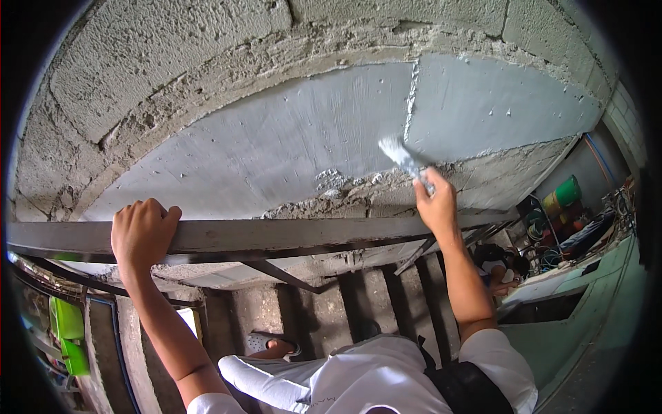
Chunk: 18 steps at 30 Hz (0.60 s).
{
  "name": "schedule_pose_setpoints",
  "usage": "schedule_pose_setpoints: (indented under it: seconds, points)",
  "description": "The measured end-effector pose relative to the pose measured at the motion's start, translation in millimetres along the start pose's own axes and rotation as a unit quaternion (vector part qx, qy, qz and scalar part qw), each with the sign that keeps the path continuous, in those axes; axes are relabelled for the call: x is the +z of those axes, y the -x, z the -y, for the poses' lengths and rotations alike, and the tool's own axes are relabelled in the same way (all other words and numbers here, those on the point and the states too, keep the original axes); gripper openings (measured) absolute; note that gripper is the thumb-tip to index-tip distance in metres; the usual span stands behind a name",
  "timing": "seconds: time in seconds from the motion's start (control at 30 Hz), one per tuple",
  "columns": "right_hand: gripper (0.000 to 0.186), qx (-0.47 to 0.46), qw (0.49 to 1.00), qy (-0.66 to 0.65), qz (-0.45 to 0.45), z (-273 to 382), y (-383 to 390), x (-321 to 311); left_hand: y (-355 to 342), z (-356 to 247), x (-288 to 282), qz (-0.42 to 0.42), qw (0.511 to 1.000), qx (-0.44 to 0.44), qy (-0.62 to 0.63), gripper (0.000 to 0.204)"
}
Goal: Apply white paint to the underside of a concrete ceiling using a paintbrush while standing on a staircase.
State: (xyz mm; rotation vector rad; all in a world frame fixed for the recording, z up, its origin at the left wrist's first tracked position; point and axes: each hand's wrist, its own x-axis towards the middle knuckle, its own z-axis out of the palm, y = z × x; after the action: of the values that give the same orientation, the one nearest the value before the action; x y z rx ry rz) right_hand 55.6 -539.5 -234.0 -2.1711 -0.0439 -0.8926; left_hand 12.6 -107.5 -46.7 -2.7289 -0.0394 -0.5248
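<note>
My right hand (436, 201) is closed round the handle of a paintbrush (407, 160). Its pale, paint-coated bristles are at the grey-painted wall panel (296, 131), just below a whitish vertical seam (412, 96); whether they touch the surface I cannot tell. My left hand (143, 231) grips a dark metal handrail (289, 236) at the left, fingers wrapped over its top. Rough, lumpy mortar (338, 185) runs along the lower edge of the painted panel.
Bare concrete blocks (172, 52) border the panel above. Concrete stairs (310, 310) descend beneath the rail, with my clog-shod foot (271, 343) on a step. Another person (498, 265) crouches at the right, near a green drum (567, 190) and clutter. Bright green containers (67, 319) stand lower left.
</note>
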Motion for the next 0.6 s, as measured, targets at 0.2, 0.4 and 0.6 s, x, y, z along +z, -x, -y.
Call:
schedule_pose_setpoints:
  seconds: [0.2, 0.4, 0.6]
  points:
    - [0.012, 0.024, 0.997, -0.067, -0.023, 18.0, -13.5, -19.1, -0.4, -4.8, -4.5, 0.064, 0.998, -0.019, -0.008, 0.030]
    - [0.015, 0.052, 0.998, -0.026, -0.011, -2.2, -1.4, 3.3, 1.3, 3.6, 3.3, 0.000, 1.000, 0.023, -0.005, 0.034]
    - [0.015, 0.115, 0.992, -0.001, 0.045, -22.9, 34.8, 3.2, 0.3, 1.3, 3.8, 0.005, 1.000, 0.011, -0.005, 0.033]
